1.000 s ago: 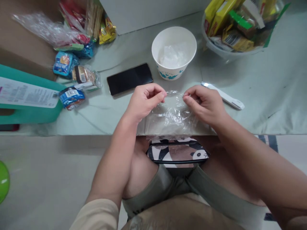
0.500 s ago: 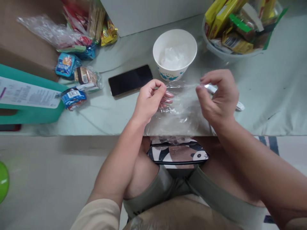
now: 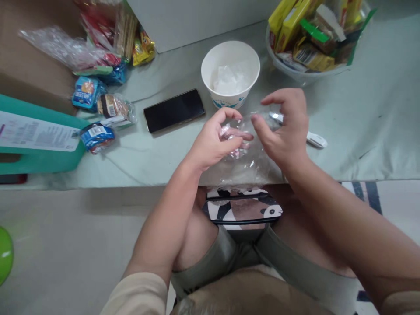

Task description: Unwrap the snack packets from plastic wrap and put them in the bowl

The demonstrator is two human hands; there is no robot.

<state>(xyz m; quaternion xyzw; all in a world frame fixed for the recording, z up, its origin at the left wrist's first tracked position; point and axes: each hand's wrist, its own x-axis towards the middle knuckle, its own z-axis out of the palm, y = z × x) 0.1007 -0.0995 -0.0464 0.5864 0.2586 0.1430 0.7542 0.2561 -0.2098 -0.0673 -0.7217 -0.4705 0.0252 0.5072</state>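
Observation:
A thin clear plastic bag (image 3: 251,164) lies crumpled at the table's front edge, under and between my hands. My left hand (image 3: 218,140) is at the bag's left side, thumb and index finger apart, with shiny film around its other fingers. My right hand (image 3: 285,127) is raised at the bag's upper right, open, its thumb and index finger spread with nothing visible between them. Partly behind my right hand lies a white-handled tool (image 3: 316,140) with a shiny end; its kind is unclear. A white paper bucket (image 3: 229,98) with crumpled clear plastic inside stands just beyond.
A black phone (image 3: 173,110) lies left of the bucket. A clear bowl (image 3: 305,78) of packaged snacks stands at the back right. Several wrapped snacks (image 3: 97,134) and a green carrier (image 3: 68,159) are on the left. Below the edge, a panda-print item (image 3: 244,210) sits between the knees.
My left thumb and index finger have parted from a pinch. My right thumb and index finger have spread wider, and that hand is nearer the left. The view has shifted slightly.

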